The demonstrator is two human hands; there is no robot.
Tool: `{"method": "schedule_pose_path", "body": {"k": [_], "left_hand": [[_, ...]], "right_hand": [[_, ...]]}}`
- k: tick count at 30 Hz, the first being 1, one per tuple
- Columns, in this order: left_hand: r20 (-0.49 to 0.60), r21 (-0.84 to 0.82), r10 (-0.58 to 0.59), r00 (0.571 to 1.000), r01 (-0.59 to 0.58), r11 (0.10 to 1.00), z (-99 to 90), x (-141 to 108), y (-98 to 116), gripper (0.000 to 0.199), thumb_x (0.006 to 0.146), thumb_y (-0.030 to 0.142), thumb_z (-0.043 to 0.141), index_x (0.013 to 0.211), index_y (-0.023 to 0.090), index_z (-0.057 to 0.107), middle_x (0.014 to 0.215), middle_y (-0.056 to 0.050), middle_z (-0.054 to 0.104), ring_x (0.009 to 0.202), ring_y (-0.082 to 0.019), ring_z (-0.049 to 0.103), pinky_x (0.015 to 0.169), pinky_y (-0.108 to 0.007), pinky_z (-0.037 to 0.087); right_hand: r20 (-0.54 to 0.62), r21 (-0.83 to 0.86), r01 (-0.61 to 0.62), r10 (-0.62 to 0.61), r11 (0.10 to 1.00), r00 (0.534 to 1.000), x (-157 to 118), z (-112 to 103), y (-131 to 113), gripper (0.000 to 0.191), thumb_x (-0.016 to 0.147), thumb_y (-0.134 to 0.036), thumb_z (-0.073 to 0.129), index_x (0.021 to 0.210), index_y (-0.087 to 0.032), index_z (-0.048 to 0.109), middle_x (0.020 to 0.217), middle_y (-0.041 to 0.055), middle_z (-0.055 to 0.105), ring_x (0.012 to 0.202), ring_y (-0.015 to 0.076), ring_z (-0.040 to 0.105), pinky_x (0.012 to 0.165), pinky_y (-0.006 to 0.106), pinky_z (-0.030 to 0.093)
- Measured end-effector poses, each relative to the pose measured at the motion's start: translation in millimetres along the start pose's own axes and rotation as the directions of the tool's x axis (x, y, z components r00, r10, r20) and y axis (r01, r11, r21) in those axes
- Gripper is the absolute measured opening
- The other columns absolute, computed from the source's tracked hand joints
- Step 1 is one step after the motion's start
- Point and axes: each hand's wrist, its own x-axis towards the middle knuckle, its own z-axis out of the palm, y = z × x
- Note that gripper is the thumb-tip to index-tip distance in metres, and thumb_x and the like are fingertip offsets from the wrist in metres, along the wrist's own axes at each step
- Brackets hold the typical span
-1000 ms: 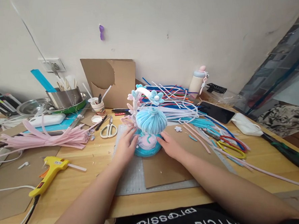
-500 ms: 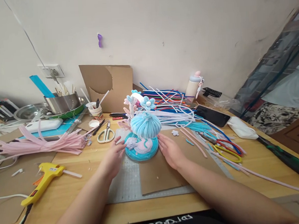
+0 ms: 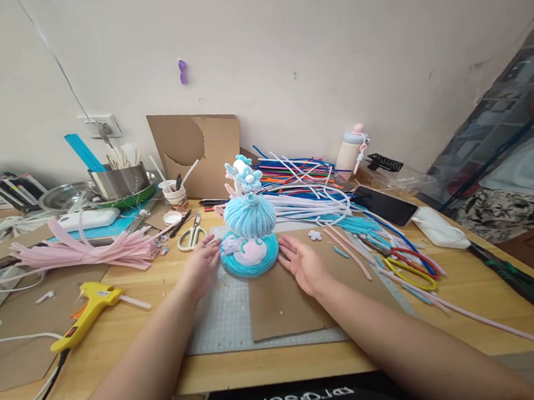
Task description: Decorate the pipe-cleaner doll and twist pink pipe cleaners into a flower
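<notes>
The left hand (image 3: pixel 201 265) and right hand (image 3: pixel 303 265), apart and loosely open, flank the fluffy blue ornament (image 3: pixel 250 216), probably to steady it.

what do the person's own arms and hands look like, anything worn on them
The left arm and right arm show no sleeves or watch. The left hand and right hand are gloveless. Below, black clothing bears white lettering.

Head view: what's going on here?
A person has a fuzzy blue craft piece between both bare hands: left hand by one side of its round base, right hand by the other, fingers open. Whether they touch it is hard to tell. A yellow glue gun lies off to the left.
</notes>
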Motion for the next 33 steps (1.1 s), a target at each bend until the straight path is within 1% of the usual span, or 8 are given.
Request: {"method": "schedule_pose_path", "body": {"k": [3, 7, 12, 16, 19, 24, 29, 33], "left_hand": [[-0.002, -0.007, 0.003, 1.000, -0.003, 1.000, -0.4, 3, 0, 0.036, 0.074, 0.000, 0.052, 0.105, 0.017, 0.053, 0.118, -0.010, 0.060, 0.114, -0.015, 0.055, 0.101, -0.026, 0.041], [-0.001, -0.009, 0.022, 1.000, -0.022, 1.000, -3.6, 7, -4, 0.035, 0.071, 0.001, 0.054, 0.103, 0.017, 0.054, 0.116, -0.011, 0.061, 0.114, -0.015, 0.056, 0.101, -0.026, 0.042], [0.037, 0.065, 0.094, 0.995, -0.096, 0.993, -6.4, 11, -9, 0.035, 0.067, 0.001, 0.057, 0.098, 0.018, 0.056, 0.115, -0.009, 0.061, 0.117, -0.017, 0.053, 0.103, -0.028, 0.039], [0.012, 0.058, 0.083, 0.996, -0.083, 0.995, -4.0, 12, -10, 0.038, 0.067, 0.000, 0.055, 0.100, 0.017, 0.054, 0.115, -0.011, 0.061, 0.115, -0.018, 0.055, 0.104, -0.031, 0.038], [0.002, 0.062, 0.106, 0.994, -0.106, 0.992, -2.2, 13, -10, 0.039, 0.064, -0.001, 0.056, 0.098, 0.017, 0.054, 0.115, -0.011, 0.060, 0.115, -0.019, 0.055, 0.103, -0.032, 0.039], [-0.011, 0.074, 0.090, 0.996, -0.089, 0.993, -2.5, 14, -11, 0.039, 0.066, 0.004, 0.058, 0.102, 0.017, 0.053, 0.114, -0.011, 0.060, 0.112, -0.019, 0.056, 0.102, -0.032, 0.038], [-0.011, 0.115, 0.111, 0.994, -0.109, 0.987, -3.3, 14, -12, 0.039, 0.064, 0.004, 0.058, 0.100, 0.018, 0.054, 0.112, -0.010, 0.062, 0.113, -0.020, 0.055, 0.101, -0.032, 0.040], [-0.007, 0.099, 0.119, 0.993, -0.118, 0.988, -4.1, 16, -14, 0.038, 0.064, 0.005, 0.059, 0.099, 0.018, 0.054, 0.109, -0.010, 0.062, 0.112, -0.020, 0.056, 0.098, -0.031, 0.042]], "right_hand": [[0.015, 0.015, -0.018, 0.018, 1.000, 1.000, 0, 0, -1, 0.020, 0.079, -0.035, 0.055, 0.095, -0.024, 0.060, 0.121, 0.0057, 0.061, 0.122, 0.0212, 0.050, 0.096, 0.039, 0.046], [0.018, -0.022, -0.009, 0.010, 1.000, 1.000, 2, -1, -1, 0.017, 0.077, -0.036, 0.057, 0.090, -0.024, 0.060, 0.115, 0.0046, 0.064, 0.120, 0.0221, 0.051, 0.094, 0.040, 0.048], [0.022, -0.031, -0.019, 0.019, 0.999, 1.000, 4, -4, 2, 0.015, 0.076, -0.031, 0.057, 0.089, -0.026, 0.060, 0.112, 0.0018, 0.065, 0.120, 0.0197, 0.051, 0.096, 0.039, 0.046], [0.026, -0.022, -0.017, 0.018, 1.000, 0.999, 3, -2, 1, 0.011, 0.075, -0.028, 0.055, 0.085, -0.025, 0.059, 0.108, 0.0014, 0.066, 0.116, 0.0183, 0.054, 0.099, 0.038, 0.044], [0.033, -0.009, -0.015, 0.015, 1.000, 0.999, 0, 1, -1, 0.009, 0.074, -0.027, 0.055, 0.082, -0.025, 0.058, 0.101, 0.0008, 0.067, 0.114, 0.0177, 0.055, 0.100, 0.038, 0.043], [0.052, -0.002, -0.023, 0.023, 1.000, 0.998, -2, 3, -3, 0.010, 0.072, -0.024, 0.057, 0.082, -0.024, 0.059, 0.095, 0.0002, 0.067, 0.107, 0.0160, 0.058, 0.102, 0.035, 0.042], [0.047, -0.010, -0.033, 0.034, 0.999, 0.998, -2, 4, -2, 0.011, 0.071, -0.023, 0.059, 0.082, -0.024, 0.060, 0.093, -0.0004, 0.067, 0.103, 0.0159, 0.059, 0.103, 0.036, 0.040], [0.041, -0.009, -0.042, 0.043, 0.999, 0.998, -1, 3, -2, 0.011, 0.070, -0.023, 0.060, 0.081, -0.024, 0.061, 0.092, -0.0010, 0.067, 0.101, 0.0156, 0.059, 0.102, 0.035, 0.040]]}}
